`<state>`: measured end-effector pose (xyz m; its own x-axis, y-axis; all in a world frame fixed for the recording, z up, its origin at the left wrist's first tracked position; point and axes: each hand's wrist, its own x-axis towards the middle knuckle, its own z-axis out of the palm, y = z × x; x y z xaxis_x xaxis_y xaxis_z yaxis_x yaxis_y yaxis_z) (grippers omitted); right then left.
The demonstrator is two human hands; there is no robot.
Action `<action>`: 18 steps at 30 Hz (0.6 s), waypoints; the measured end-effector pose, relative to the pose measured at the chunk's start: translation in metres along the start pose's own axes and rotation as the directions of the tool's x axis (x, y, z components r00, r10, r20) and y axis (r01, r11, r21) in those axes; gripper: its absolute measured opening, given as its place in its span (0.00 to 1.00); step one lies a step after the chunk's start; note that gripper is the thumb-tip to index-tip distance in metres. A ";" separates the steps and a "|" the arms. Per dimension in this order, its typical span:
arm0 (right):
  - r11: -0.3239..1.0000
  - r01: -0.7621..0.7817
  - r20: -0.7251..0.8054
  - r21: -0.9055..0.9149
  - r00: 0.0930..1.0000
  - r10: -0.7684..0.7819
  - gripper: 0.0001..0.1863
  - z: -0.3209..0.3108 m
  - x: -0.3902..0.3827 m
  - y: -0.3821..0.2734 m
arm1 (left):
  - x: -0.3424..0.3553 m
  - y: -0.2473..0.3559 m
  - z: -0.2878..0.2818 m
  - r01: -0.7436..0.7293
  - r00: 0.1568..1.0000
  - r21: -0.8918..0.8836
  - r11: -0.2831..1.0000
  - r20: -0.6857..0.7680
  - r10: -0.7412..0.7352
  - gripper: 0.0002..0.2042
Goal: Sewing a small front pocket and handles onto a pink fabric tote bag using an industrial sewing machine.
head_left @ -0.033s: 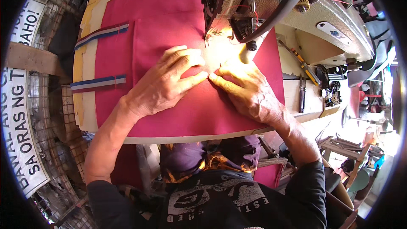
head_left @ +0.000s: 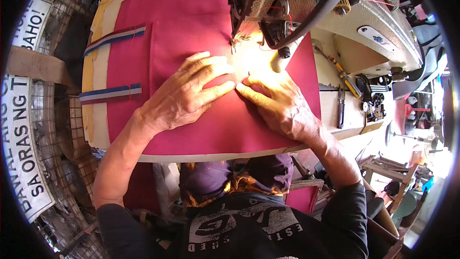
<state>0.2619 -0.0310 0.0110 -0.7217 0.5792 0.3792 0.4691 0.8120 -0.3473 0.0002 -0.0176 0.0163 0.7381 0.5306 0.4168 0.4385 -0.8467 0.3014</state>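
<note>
A dark red fabric panel (head_left: 201, 141) lies flat under the sewing machine's needle and presser foot (head_left: 233, 43). My left hand (head_left: 187, 91) rests on it, fingers spread toward the needle, thumb and forefinger apart. My right hand (head_left: 278, 100) presses on the fabric to the right, its thumb and forefinger stretched toward the left thumb. The two thumb tips almost meet just below the needle. Strong lamp light washes out the right fingertips and the fabric there. Two striped straps (head_left: 115, 41) of blue, white and red are attached at the panel's left side.
The sewing machine head (head_left: 369, 29) rises at the far right, with red thread running on it. A yellow-and-black screwdriver (head_left: 351, 84) and a dark slim tool (head_left: 341, 108) lie on the table right of the fabric. At the left stand a wire grid (head_left: 60, 129) and white signs (head_left: 28, 148).
</note>
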 end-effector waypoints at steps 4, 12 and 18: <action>1.000 -0.005 -0.018 -0.015 1.000 0.005 0.23 0.003 0.001 0.002 | -0.005 -0.002 0.000 0.031 0.995 0.035 0.999 0.099 -0.035 0.22; 1.000 0.005 0.026 -0.016 1.000 -0.004 0.24 0.000 -0.002 0.002 | -0.005 0.000 -0.003 0.045 0.987 0.044 0.998 0.153 -0.052 0.19; 0.999 0.008 0.090 -0.042 0.996 -0.004 0.27 -0.007 -0.004 0.002 | -0.005 0.002 -0.004 0.036 0.986 0.032 0.999 0.164 -0.041 0.26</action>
<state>0.2693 -0.0309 0.0151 -0.7665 0.5669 0.3017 0.4843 0.8188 -0.3082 -0.0048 -0.0216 0.0186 0.7937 0.5508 0.2581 0.4808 -0.8280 0.2886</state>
